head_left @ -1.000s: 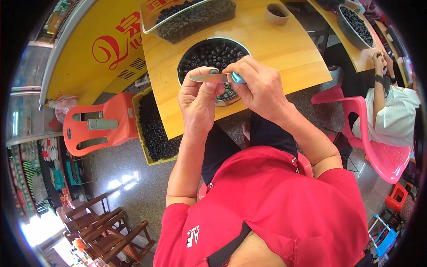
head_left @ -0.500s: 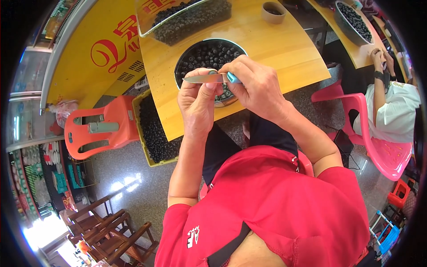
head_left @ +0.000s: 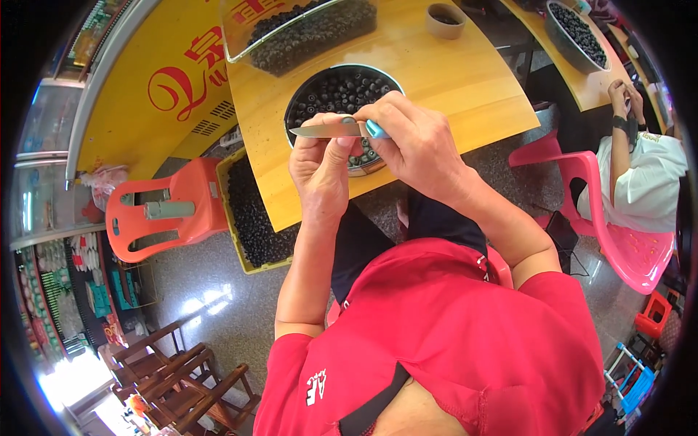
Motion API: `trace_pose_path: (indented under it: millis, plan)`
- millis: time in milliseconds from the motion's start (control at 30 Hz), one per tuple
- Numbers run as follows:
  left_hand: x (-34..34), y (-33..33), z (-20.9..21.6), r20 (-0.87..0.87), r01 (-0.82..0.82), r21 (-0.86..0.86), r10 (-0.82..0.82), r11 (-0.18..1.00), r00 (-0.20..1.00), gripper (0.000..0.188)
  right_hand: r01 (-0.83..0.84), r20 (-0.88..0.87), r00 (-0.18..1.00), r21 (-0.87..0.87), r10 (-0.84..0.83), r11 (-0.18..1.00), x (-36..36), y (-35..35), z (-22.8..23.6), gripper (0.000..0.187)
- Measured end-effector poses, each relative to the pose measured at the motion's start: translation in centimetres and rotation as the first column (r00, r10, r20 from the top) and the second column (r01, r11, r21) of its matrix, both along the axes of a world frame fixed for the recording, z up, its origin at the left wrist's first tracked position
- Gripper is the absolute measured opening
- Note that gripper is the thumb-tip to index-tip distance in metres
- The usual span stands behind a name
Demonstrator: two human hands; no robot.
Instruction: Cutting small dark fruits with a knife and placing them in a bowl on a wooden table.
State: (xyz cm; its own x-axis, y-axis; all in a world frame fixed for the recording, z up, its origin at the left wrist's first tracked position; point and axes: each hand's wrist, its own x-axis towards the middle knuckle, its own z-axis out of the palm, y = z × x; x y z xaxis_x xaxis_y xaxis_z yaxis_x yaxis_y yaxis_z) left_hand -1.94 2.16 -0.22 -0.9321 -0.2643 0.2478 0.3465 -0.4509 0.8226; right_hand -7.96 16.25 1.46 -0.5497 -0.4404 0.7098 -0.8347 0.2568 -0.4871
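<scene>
Right hand (head_left: 422, 145) gripping knife (head_left: 326, 131) by its blue handle, blade pointing left; left hand (head_left: 321, 174) pinching small dark piece (head_left: 348, 120) against blade; both above near side of bowl (head_left: 369, 171) on table (head_left: 472, 83).

The bench (head_left: 451, 87) has a smooth, yellowish wood-grain top with a soft sheen. Above it, the knife (head_left: 326, 131) shows a smooth, polished metal blade and a glossy blue, plastic-looking handle. On the bench, the tub (head_left: 280, 33) is clear, shiny plastic; the dark pieces (head_left: 352, 83) gleam dully. Left of the bench, the chair (head_left: 190, 190) is smooth orange plastic and the crate (head_left: 269, 267) yellow plastic. Below the bench, the speckled floor (head_left: 207, 280) looks polished, and the shirt (head_left: 465, 341) is soft red cloth, mostly matt.
</scene>
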Motion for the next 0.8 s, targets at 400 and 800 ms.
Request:
trace_pose_path:
  millis: [400, 800]
  plan:
    - [-0.1, 0.0, -0.2, -0.008, -0.025, -0.042, 0.024, 0.999, 1.000, 0.018, 0.027, -0.021, 0.999, 0.031, -0.026, 0.999, -0.1, 0.0, -0.1, 0.027]
    - [0.1, -0.4, 0.0, -0.065, 0.027, -0.008, -0.028, 1.000, 0.998, 0.015, 0.069, 0.032, 0.997, 0.035, -0.070, 0.997, -0.6, 0.0, -1.5, 0.023]
